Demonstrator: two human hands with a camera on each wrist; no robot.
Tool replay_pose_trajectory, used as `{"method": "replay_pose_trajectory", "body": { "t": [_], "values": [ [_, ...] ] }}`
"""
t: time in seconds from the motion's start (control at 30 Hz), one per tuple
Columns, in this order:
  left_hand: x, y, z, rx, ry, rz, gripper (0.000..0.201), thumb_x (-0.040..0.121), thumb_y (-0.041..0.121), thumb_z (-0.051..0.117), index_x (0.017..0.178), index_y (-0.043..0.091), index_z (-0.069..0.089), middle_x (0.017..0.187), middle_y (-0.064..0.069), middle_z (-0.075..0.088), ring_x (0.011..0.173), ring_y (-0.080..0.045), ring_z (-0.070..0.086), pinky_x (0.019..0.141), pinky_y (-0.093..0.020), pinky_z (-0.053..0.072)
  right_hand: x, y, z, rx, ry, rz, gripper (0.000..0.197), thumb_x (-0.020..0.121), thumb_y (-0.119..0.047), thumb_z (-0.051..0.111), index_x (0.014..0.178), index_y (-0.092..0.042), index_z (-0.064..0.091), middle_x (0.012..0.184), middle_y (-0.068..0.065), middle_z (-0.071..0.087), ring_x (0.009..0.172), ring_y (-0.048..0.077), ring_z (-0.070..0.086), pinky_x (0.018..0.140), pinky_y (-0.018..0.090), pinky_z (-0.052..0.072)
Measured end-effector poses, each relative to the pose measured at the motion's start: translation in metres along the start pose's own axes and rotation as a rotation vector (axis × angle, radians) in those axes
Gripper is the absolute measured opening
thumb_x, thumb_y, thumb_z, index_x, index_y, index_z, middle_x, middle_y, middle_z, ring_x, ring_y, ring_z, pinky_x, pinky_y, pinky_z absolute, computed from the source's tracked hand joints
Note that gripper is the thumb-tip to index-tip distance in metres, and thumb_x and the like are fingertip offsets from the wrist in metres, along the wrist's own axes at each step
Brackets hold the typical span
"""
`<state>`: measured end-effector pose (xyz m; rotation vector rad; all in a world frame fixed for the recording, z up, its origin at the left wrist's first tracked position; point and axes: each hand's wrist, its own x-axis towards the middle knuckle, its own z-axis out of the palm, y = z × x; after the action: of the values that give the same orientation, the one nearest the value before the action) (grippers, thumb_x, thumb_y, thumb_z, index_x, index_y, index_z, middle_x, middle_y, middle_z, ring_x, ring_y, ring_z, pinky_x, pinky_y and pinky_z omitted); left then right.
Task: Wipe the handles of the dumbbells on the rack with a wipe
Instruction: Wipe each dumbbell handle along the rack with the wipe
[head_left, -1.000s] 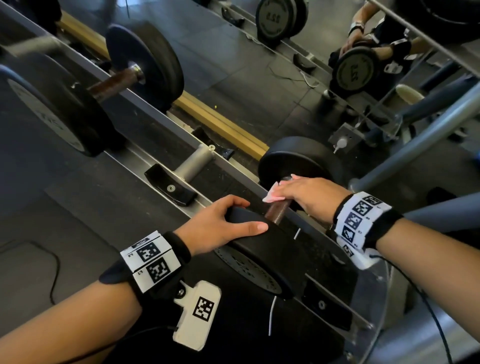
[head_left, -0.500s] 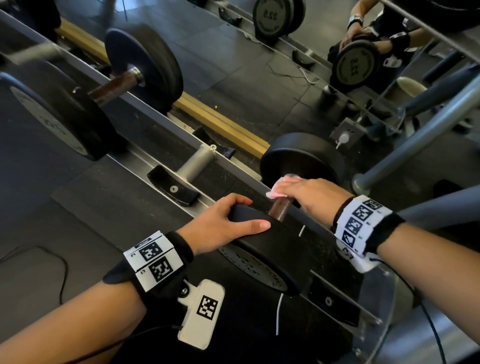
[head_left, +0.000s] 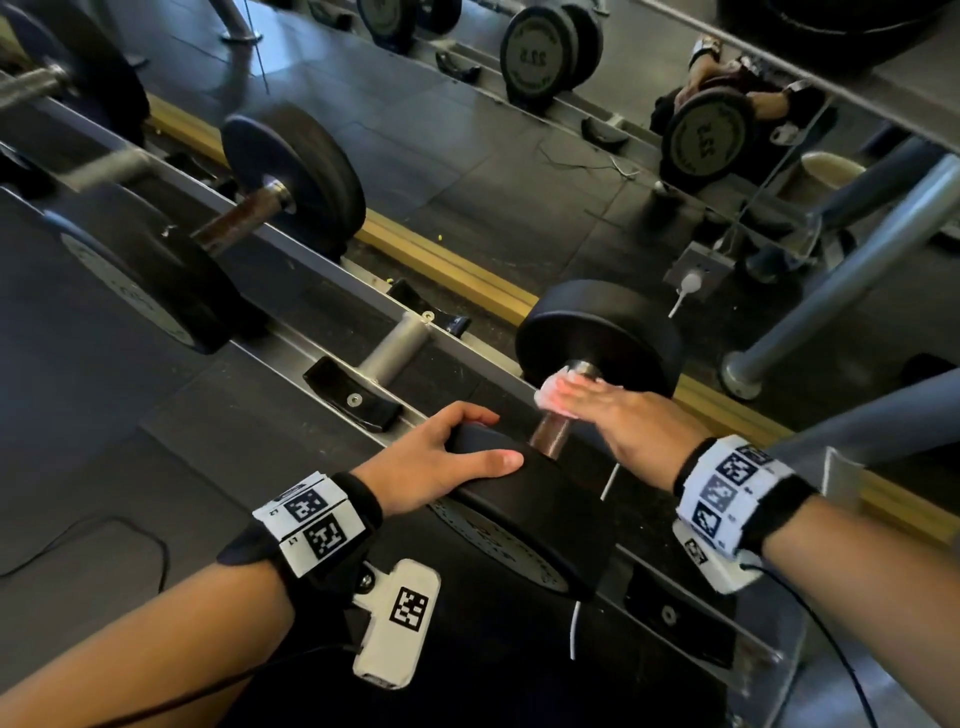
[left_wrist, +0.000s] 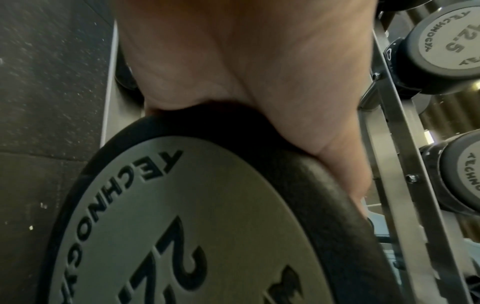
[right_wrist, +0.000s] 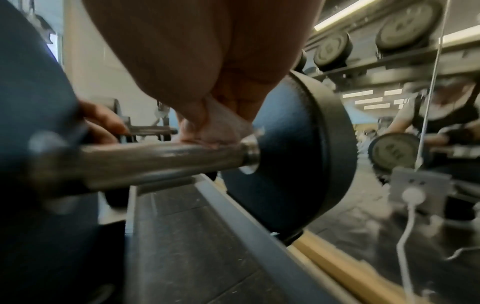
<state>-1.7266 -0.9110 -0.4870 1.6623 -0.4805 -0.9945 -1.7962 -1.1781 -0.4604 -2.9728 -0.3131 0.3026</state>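
Note:
A black dumbbell lies across the rack rails (head_left: 291, 332). Its near head (head_left: 530, 514), marked 22.5 (left_wrist: 182, 226), is under my left hand (head_left: 447, 457), whose fingers curl over the rim while the thumb lies along it. My right hand (head_left: 597, 410) grips a white wipe (head_left: 550, 397) around the metal handle (head_left: 550, 436), close to the far head (head_left: 597, 332). In the right wrist view the wipe (right_wrist: 228, 127) sits bunched under the fingers on top of the handle (right_wrist: 155, 160), next to the collar. The palm side of the left hand (left_wrist: 259, 82) fills much of its wrist view.
Another dumbbell (head_left: 234, 223) rests further left, with an empty black cradle (head_left: 353, 400) in between. A floor mirror (head_left: 701, 135) behind the rack reflects dumbbells and me. A grey frame leg (head_left: 831, 270) slants at the right. Smaller dumbbells (left_wrist: 441, 47) sit on a lower tier.
My right hand has slid the wipe a little along the handle toward the far head, baring more of the handle. The left hand stays on the near head.

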Motion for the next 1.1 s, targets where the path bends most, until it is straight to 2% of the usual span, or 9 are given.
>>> {"method": "replay_pose_trajectory", "body": {
  "t": [0.17,0.27,0.43,0.57,0.7,0.83,0.93,1.03,1.1],
  "values": [
    [-0.001,0.004,0.0,0.023,0.011,-0.032,0.079,0.057,0.063,0.077,0.128,0.041,0.051,0.122,0.0,0.062,0.102,-0.012,0.069,0.089,-0.03,0.057,-0.011,-0.009,0.015,0.09,-0.083,-0.184,0.07,0.093,0.006,0.048,0.151,-0.031,0.034,0.159,-0.005,0.031,0.146,0.017,0.03,0.119,0.038,0.028],
    [-0.003,0.009,0.001,0.042,0.007,-0.059,0.079,0.058,0.064,0.076,0.129,0.042,0.05,0.125,0.001,0.061,0.107,-0.015,0.067,0.096,-0.034,0.055,-0.008,-0.004,-0.001,0.092,-0.074,-0.094,0.074,0.093,0.006,0.047,0.148,-0.042,0.034,0.157,-0.012,0.033,0.143,0.009,0.035,0.118,0.037,0.032],
    [-0.004,0.012,-0.001,0.079,-0.002,-0.091,0.079,0.059,0.067,0.075,0.13,0.046,0.048,0.126,0.004,0.059,0.111,-0.015,0.064,0.1,-0.04,0.054,0.002,-0.009,-0.01,0.059,-0.098,-0.032,0.073,0.094,0.006,0.049,0.147,-0.042,0.035,0.158,-0.01,0.032,0.144,0.008,0.031,0.118,0.039,0.032],
    [-0.005,0.015,-0.002,0.109,-0.036,-0.103,0.078,0.066,0.065,0.075,0.134,0.042,0.046,0.125,0.004,0.06,0.109,-0.015,0.064,0.099,-0.039,0.054,0.001,-0.017,-0.025,0.05,-0.228,0.036,0.04,0.104,-0.033,0.035,0.14,-0.051,0.037,0.132,-0.003,0.06,0.113,0.012,0.061,0.103,0.037,0.046],
    [-0.003,0.032,-0.014,0.309,-0.098,-0.134,0.086,0.066,0.074,0.065,0.139,0.034,0.046,0.129,0.006,0.058,0.113,-0.012,0.059,0.104,-0.036,0.047,0.028,-0.048,-0.055,-0.099,-0.407,0.035,0.032,0.102,-0.034,0.044,0.128,-0.044,0.059,0.118,-0.009,0.067,0.1,0.009,0.061,0.097,0.03,0.047],
    [-0.004,0.065,-0.074,0.435,-0.02,-0.044,0.061,0.084,0.065,0.06,0.136,0.034,0.052,0.127,0.01,0.058,0.115,-0.01,0.055,0.103,-0.037,0.042,0.082,-0.076,-0.096,-0.021,-0.413,0.172,0.025,0.098,-0.035,0.052,0.111,-0.027,0.071,0.096,-0.007,0.07,0.093,0.012,0.063,0.09,0.032,0.049],
    [-0.009,0.091,-0.154,0.468,0.124,0.046,0.048,0.089,0.054,0.062,0.129,0.029,0.059,0.122,0.006,0.065,0.11,-0.011,0.061,0.098,-0.036,0.046,0.132,-0.097,-0.121,0.083,-0.291,0.27,0.026,0.099,-0.032,0.052,0.118,-0.025,0.068,0.104,-0.004,0.067,0.102,0.014,0.061,0.097,0.036,0.048],
    [-0.02,0.103,-0.234,0.335,0.276,0.056,0.037,0.087,0.043,0.07,0.119,0.025,0.065,0.109,0.004,0.069,0.096,-0.011,0.067,0.076,-0.024,0.048,0.19,-0.126,-0.143,0.199,-0.19,0.269,0.023,0.097,-0.033,0.055,0.114,-0.026,0.07,0.103,-0.005,0.068,0.1,0.015,0.063,0.096,0.039,0.049],
    [-0.032,0.106,-0.278,0.241,0.367,0.05,0.032,0.087,0.031,0.073,0.116,0.018,0.066,0.105,-0.002,0.07,0.09,-0.017,0.066,0.079,-0.03,0.05,0.226,-0.148,-0.159,0.256,-0.175,0.243,0.023,0.096,-0.037,0.057,0.109,-0.026,0.072,0.103,-0.005,0.07,0.099,0.015,0.063,0.094,0.037,0.049]
  ]
}}
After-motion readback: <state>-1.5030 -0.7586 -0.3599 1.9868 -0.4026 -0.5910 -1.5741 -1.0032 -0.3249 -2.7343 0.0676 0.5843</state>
